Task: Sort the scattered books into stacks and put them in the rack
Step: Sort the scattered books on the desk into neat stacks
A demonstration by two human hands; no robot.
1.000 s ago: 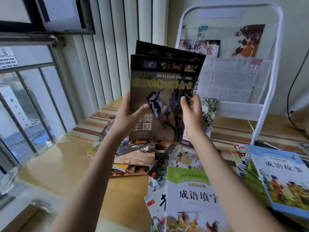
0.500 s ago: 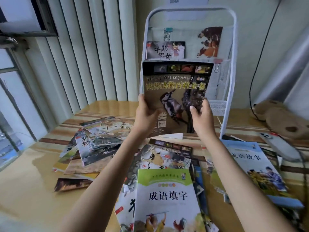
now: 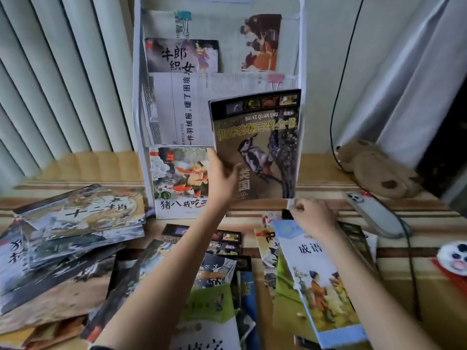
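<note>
- Pale striped curtains hang behind a wooden table (image 3: 83, 165) that has thin picture books spread all over it
- Standing at the back of the table is a tall white wire rack (image 3: 137, 102) with pockets, and some books and clipped papers already sit in them
- My left hand (image 3: 222, 179) holds up a dark, shiny animal book with a woodpecker on the cover (image 3: 260, 145). The thumb lies on the front cover and the other fingers go behind it, so only the lower left corner is pinched
- That book is upright, above the fingers, in front of the right side of the rack, and I think it is not yet down in a pocket
- One hand on one corner is a weak hold, so the floppy book could bend, tip away from the thumb and slip out
- Its top edge could bump the pink clip (image 3: 276, 80) or the papers behind it and push them crooked
- My right hand (image 3: 312, 214) is just under the book's bottom right corner, fingers curled. It seems to pinch something small and white, but I cannot tell what
- Under that wrist lies a blue book with cartoon children (image 3: 321, 281), hanging past the others, and a nudge could knock it off the pile
- Close to the right fingers is a white phone (image 3: 371, 213) on a black cable, and a falling book could hit it
</note>
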